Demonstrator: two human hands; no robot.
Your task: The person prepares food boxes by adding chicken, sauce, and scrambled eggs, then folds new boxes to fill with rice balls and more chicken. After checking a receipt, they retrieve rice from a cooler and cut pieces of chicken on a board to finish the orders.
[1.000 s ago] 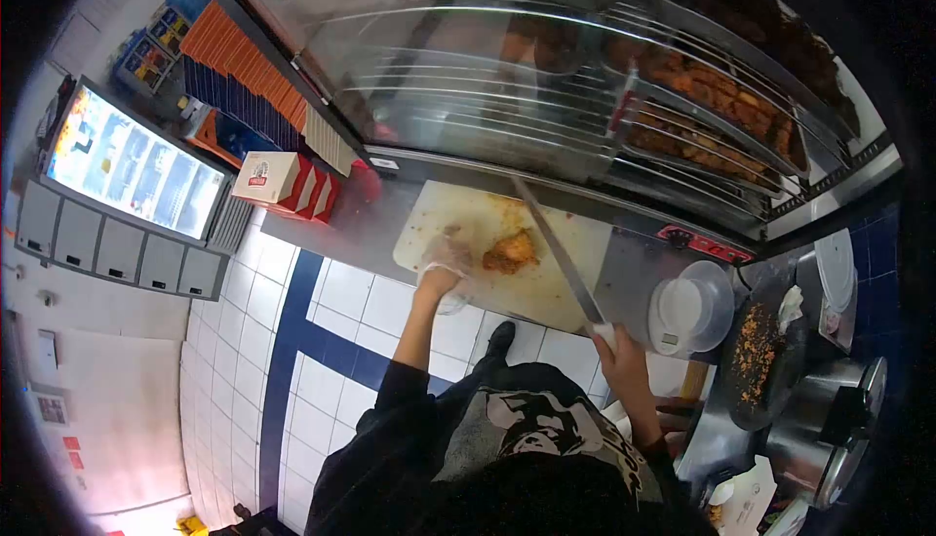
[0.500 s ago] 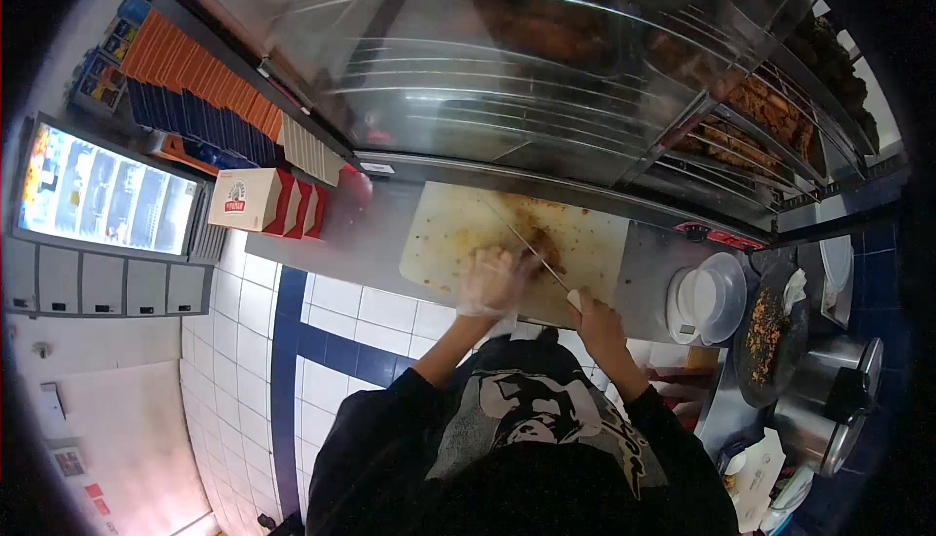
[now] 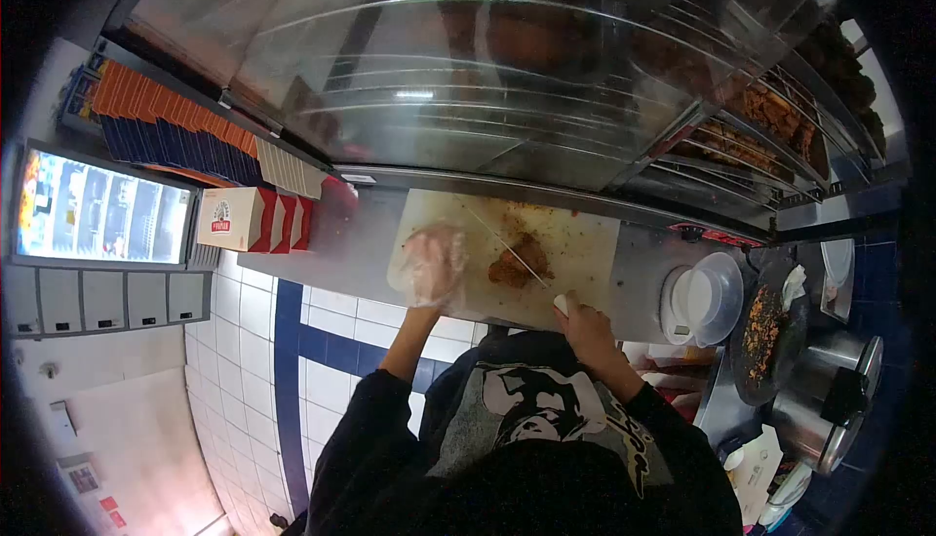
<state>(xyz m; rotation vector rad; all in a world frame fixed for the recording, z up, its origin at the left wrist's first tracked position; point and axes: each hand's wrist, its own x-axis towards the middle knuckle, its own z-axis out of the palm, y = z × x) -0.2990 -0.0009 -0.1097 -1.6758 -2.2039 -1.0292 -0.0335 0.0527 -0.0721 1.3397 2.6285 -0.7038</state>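
My right hand is closed around the white handle of a long knife. Its thin blade slants up and left across a browned piece of fried meat on the pale cutting board. In a loose clear plastic glove, my left hand is over the board's left part, apart from the meat. Motion smears its fingers, so I cannot tell whether they hold anything. Brown crumbs and yellowish stains mark the board around the meat.
A glass-fronted cabinet with wire racks of browned food rises behind the board. Red-and-white boxes stand left on the steel counter. To the right are clear plastic tubs, a dark stone bowl with crumbs, and a metal pot.
My left hand has moved left, away from the meat, which now shows more fully. The knife stays across the meat in my right hand, and the view has shifted slightly.
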